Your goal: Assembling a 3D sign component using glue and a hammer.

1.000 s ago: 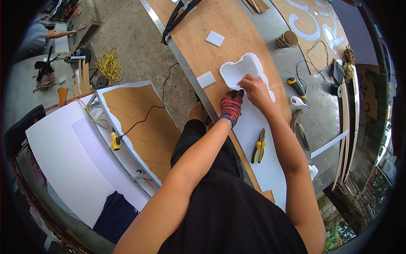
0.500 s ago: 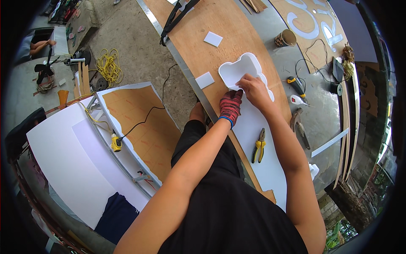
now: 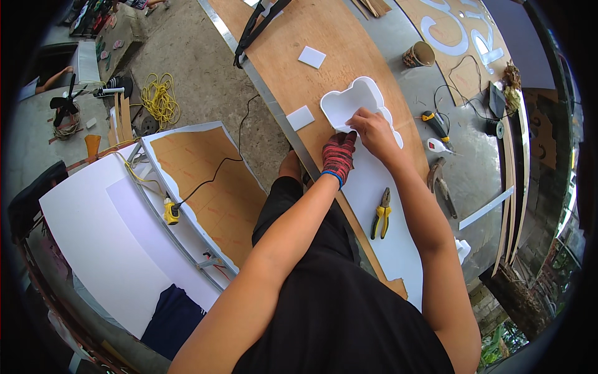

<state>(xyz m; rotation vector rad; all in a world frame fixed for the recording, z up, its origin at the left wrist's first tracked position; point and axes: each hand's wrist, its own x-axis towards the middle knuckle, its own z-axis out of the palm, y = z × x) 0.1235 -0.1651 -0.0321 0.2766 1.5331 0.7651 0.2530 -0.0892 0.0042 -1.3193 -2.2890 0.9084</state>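
Observation:
A white cloud-shaped shell (image 3: 342,107) with raised, rounded walls lies on the wooden board (image 3: 367,53), partly over a long white sheet (image 3: 363,177). My left hand (image 3: 338,154), in a red-and-black knit glove with a blue cuff, is closed on the shell's near wall. My bare right hand (image 3: 375,133) bends over the same wall from the right, fingertips pinched together just beside the left ones. Whether a small piece sits between the fingertips is hidden. Closer to me, yellow-and-black pliers (image 3: 381,214) rest on the white sheet.
Two white rectangular pieces (image 3: 300,117) lie left of the shell. Along the right are a hot-glue gun (image 3: 435,124), a white pointed-tip bottle (image 3: 439,146), a hammer-like tool (image 3: 441,185) and a cup (image 3: 418,55). A corded yellow tool (image 3: 170,212) sits on a frame at left.
Both my hands and the shell stay in nearly the same place. At the far upper left, another person's arm has shifted, and part of another person now shows at the top edge.

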